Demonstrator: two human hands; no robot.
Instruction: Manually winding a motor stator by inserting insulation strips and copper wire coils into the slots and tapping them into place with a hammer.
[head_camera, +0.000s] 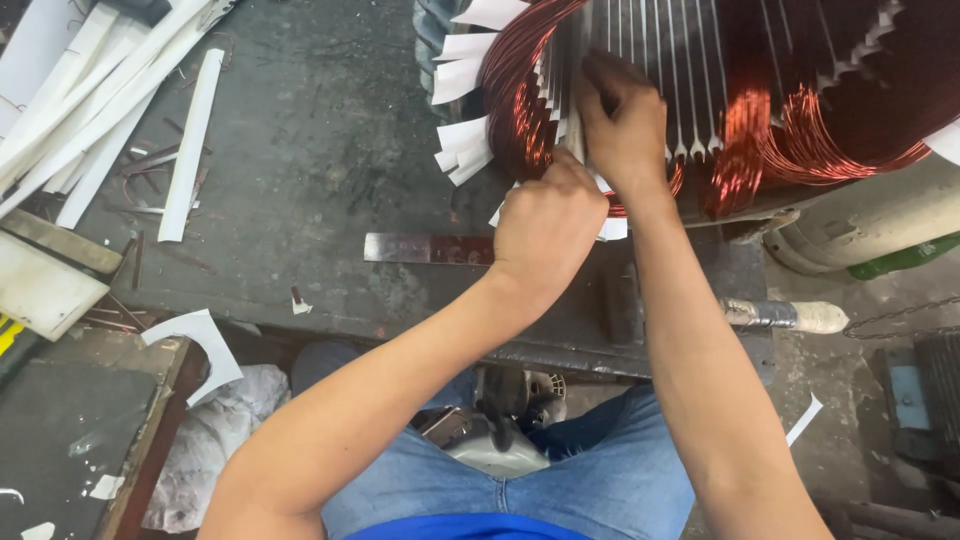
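Both forearms reach forward: left hand fisted on white paper strip, right hand pinching at the copper winding.

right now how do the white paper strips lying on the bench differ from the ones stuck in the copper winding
The loose white strips are long and lie flat on the dark bench, away from both hands. The paper pieces in the copper winding look short and fan outward from the copper coils, beside the left hand and right hand. Both are white and flat.
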